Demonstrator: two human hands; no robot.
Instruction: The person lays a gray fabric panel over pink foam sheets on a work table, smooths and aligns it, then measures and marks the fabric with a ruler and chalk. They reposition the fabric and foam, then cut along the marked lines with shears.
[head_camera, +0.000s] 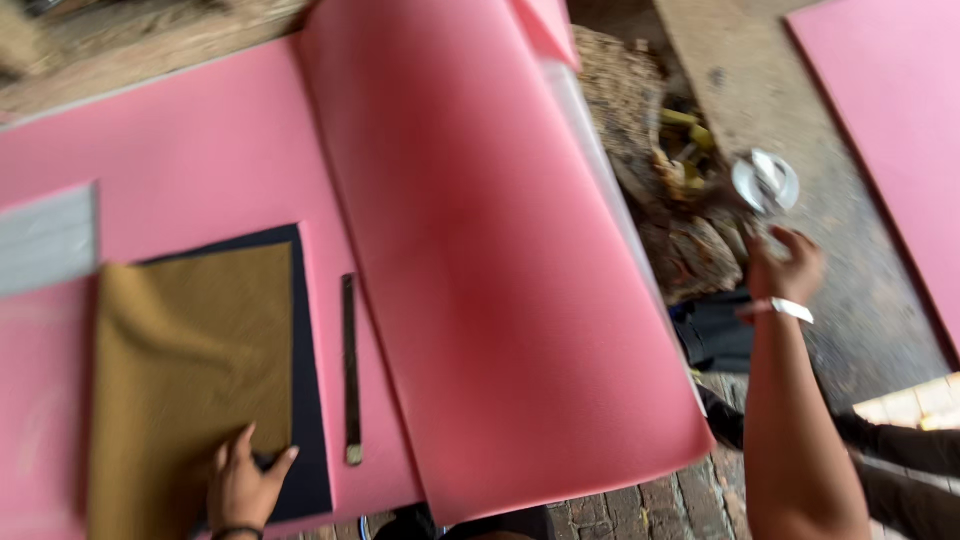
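1. The left hand (243, 487), fingers spread flat, pins the tan sheet (190, 380) and the dark sheet (310, 400) under it at the near left of the pink foam (200, 150).
2. The right hand (783, 268) closes around a white tape roll (765, 181), far right.
3. The next move likely calls for the roll brought left, over the raised foam fold (500, 280).
4. A metal strip (350, 370) lies just right of the dark sheet; open foam lies beyond.

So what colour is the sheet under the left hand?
Mustard brown sheet, lying on a dark one; the left hand presses it. Head view.
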